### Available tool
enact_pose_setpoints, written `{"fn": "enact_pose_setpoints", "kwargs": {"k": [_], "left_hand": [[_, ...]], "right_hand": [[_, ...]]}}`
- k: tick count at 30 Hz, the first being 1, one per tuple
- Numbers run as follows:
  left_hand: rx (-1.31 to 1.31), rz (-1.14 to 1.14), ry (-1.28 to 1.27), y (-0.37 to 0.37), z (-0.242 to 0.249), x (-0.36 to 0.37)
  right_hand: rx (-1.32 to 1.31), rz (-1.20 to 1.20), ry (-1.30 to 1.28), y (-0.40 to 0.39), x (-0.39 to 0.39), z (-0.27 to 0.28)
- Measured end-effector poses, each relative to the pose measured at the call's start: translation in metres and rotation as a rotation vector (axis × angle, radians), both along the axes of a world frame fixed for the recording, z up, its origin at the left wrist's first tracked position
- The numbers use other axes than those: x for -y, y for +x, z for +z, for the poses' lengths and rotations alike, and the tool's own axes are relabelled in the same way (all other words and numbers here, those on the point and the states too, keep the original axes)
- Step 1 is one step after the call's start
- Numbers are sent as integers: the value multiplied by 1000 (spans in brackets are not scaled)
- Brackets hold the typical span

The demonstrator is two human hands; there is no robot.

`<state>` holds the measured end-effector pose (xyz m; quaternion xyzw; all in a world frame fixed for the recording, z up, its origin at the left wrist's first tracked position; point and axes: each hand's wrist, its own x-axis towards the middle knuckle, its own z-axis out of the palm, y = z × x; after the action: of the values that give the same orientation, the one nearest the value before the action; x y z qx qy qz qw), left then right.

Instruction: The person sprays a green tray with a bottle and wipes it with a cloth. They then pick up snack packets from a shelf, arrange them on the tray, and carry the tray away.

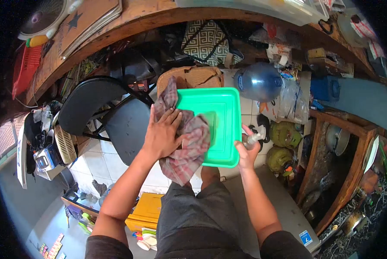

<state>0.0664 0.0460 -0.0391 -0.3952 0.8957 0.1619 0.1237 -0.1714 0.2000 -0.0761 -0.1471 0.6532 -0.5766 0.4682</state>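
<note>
A bright green rectangular tray or lid (223,103) is held up in front of the body. My left hand (164,131) presses a crumpled red-and-grey checked cloth (187,151) against its left side, fingers spread over the fabric. The cloth covers the left edge and hangs below the lower left corner. At the right edge, my right hand (247,151) grips the green tray with the thumb on its rim. The same hand also holds a small clear spray bottle (254,137), its nozzle pointing right; its lower part is hidden by the fingers.
A black folding chair (126,125) stands at the left. Behind the tray are a cardboard box (189,77) and a blue water jug (259,82). Green gas cylinders (284,134) and a wooden rack (357,125) stand right. A wooden shelf (141,19) spans the top.
</note>
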Motion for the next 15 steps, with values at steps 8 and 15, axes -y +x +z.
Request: {"fn": "enact_pose_setpoints", "kwargs": {"k": [8, 15], "left_hand": [[-209, -138, 378, 1, 25, -27], [-468, -263, 490, -51, 25, -42]], "right_hand": [[-104, -176, 5, -10, 6, -6], [-101, -113, -51, 6, -2, -14]]}}
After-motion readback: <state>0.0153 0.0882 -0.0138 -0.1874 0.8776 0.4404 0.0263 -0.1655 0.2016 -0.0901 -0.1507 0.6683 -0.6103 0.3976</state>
